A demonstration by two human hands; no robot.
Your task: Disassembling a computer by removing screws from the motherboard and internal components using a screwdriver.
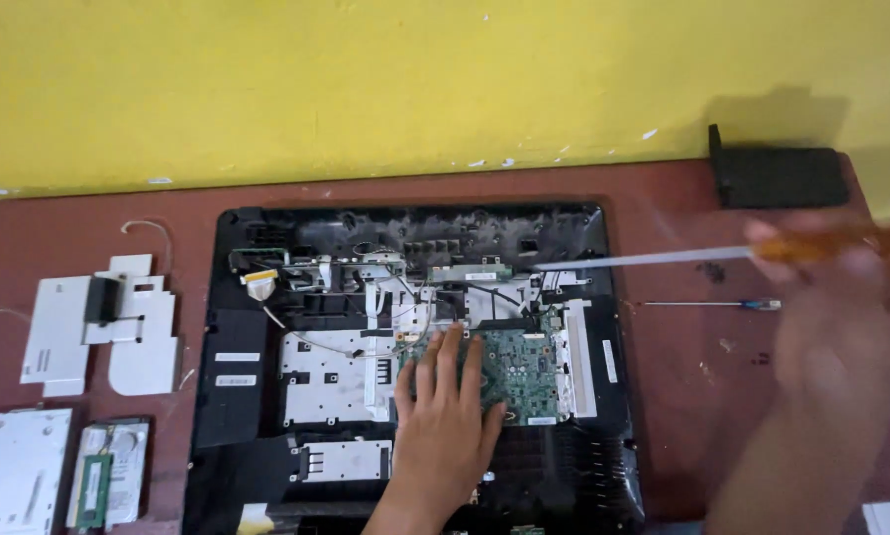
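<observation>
An opened laptop base (pixel 410 357) lies on a reddish-brown table (pixel 88 228), its black shell full of metal plates, cables and a green circuit board (pixel 522 365). My left hand (pixel 445 421) rests flat on the board's left edge, fingers spread, holding nothing. My right hand (pixel 841 317) is blurred at the right and grips a screwdriver (pixel 663 260) with an orange handle. Its long shaft points left, and the tip hovers near the upper right part of the laptop's inside.
A second thin screwdriver (pixel 707 304) lies on the table right of the laptop. A black battery pack (pixel 777 173) sits against the yellow wall. Left of the laptop lie white metal brackets (pixel 98 322), a silver drive (pixel 14 471) and a hard disk with a memory stick (pixel 103 476).
</observation>
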